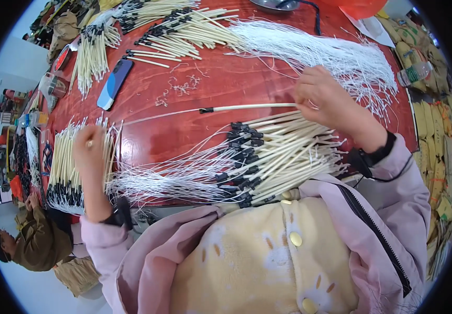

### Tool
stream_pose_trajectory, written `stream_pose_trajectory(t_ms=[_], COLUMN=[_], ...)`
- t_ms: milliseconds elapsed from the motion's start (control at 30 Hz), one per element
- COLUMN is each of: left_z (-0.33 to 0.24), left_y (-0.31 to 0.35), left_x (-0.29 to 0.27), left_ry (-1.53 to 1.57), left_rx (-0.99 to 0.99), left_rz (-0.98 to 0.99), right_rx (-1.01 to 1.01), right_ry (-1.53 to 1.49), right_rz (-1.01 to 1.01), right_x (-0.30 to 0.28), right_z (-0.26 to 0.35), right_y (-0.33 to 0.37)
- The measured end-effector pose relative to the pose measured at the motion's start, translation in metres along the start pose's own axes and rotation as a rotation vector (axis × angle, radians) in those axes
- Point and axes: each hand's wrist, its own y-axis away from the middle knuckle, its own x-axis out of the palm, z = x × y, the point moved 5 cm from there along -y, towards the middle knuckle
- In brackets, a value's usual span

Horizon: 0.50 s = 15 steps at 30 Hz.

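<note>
My right hand [326,99] pinches the end of one cream sleeved wire [252,108] that lies stretched across the red table [184,131], its black collar at the middle and a thin white lead running left. My left hand [88,152] is closed on the far end of that thin lead, above a bundle of cream sleeves [66,162] at the table's left edge. Just below the stretched wire, in front of my chest, lies a large pile of cream sleeved wires with black collars [268,157].
A blue phone [114,82] lies at the upper left. More cream wire bundles [179,31] and a heap of loose white leads [336,55] cover the far side. A plastic bottle [414,73] is at the right. Another person [32,238] sits lower left.
</note>
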Motion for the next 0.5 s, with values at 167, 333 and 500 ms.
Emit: stream_pose_trajectory(t_ms=[167,333,500], left_z=[0.091,0.054,-0.135], left_y=[0.054,0.076,-0.007], left_x=[-0.095,-0.062,0.059], left_ry=[-0.240,-0.439,0.137], left_rx=[-0.277,-0.190,0.266], left_rz=[0.031,0.165,0.310], right_rx=[0.075,0.063,0.162], right_ry=[-0.067,-0.185,-0.114], right_rz=[0.100,0.199,0.004], right_x=[-0.029,-0.024,0.008], right_z=[0.025,0.025,-0.032], right_y=[0.042,0.060,0.046])
